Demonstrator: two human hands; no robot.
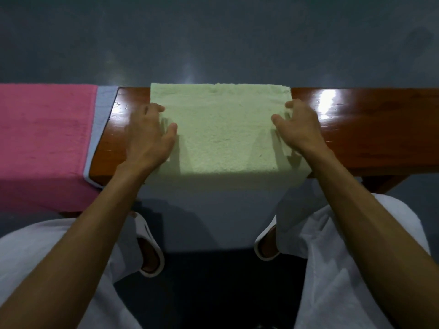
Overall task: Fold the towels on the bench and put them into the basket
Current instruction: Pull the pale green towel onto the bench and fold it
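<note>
A pale green towel [221,129] lies across the brown wooden bench [361,129], and its near part hangs over the front edge toward my legs. My left hand [149,134] grips the towel's left edge, fingers curled at the edge and thumb on top. At the right edge, my right hand [297,127] holds the towel the same way. A pink towel [45,134] drapes over the bench's left end on top of a light blue towel [99,129], whose edge shows beside it. The basket is out of view.
Bare bench top stretches to the right of the green towel. Dark grey floor [213,39] lies beyond the bench. My white trousers and white slippers [149,245] are below the bench's front edge.
</note>
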